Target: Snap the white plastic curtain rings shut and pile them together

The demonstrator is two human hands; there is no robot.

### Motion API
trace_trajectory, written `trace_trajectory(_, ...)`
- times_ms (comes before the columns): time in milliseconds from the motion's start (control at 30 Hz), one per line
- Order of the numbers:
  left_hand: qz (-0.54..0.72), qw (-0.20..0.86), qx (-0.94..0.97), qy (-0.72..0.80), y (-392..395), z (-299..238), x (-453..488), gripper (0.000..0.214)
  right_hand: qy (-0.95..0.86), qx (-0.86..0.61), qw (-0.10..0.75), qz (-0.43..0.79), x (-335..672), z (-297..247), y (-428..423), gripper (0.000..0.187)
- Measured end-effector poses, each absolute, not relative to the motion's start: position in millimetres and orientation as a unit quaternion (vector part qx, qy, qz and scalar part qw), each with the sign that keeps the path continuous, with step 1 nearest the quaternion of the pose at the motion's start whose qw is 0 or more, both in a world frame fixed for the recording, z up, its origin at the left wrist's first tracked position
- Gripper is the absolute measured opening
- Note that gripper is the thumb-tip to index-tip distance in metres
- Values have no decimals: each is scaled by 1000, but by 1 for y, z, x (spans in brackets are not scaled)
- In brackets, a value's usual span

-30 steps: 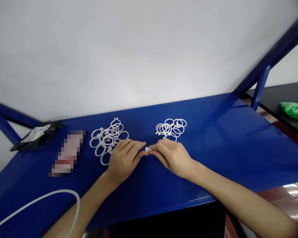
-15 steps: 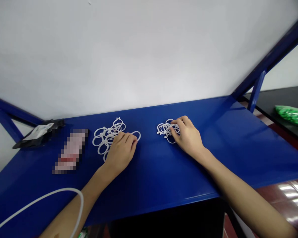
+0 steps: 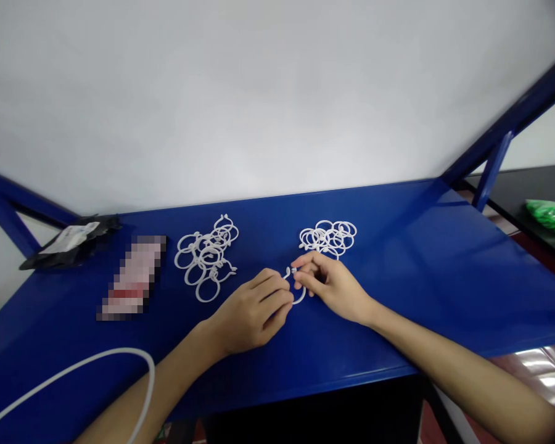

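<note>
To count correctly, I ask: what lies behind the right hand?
Just beyond the right hand, thin white rings lie overlapping on the blue tabletop. Whatever the hand covers cannot be seen.

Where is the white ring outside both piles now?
In the head view, the white ring is near the centre, between the left hand and right hand, below-left of the right pile.

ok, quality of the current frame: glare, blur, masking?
Head view: glare on the tiled floor, lower right; head view: deep shadow under the blue table; head view: green bag looks soft at the right edge; head view: pixelation hides the item at left; head view: held white ring discernible.
</note>
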State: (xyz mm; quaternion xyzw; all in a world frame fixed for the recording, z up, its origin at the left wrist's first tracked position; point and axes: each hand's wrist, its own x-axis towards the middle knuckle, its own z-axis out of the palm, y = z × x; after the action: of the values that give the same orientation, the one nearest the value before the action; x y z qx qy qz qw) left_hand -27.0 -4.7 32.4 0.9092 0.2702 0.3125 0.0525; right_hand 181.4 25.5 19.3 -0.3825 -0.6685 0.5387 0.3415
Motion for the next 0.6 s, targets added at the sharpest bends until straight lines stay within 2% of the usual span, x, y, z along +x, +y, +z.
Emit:
trace_trajectory(100, 339, 19, 899, 275, -3, 30, -27, 14, -634, -383, 358, 568, 181, 20, 26, 22)
trace_trajectory(233, 391, 1, 848, 357, -1, 25, -29, 14, -682, -396, 364, 496, 182, 23, 23, 16)
trace_trajectory(333, 373, 19, 832, 411, 3, 22, -32, 11, -715, -385, 355, 463, 183, 25, 22, 16)
trace_trajectory(600, 364, 56, 851, 375, 7, 22, -31, 6, -733, -391, 350, 433, 183, 25, 21, 16)
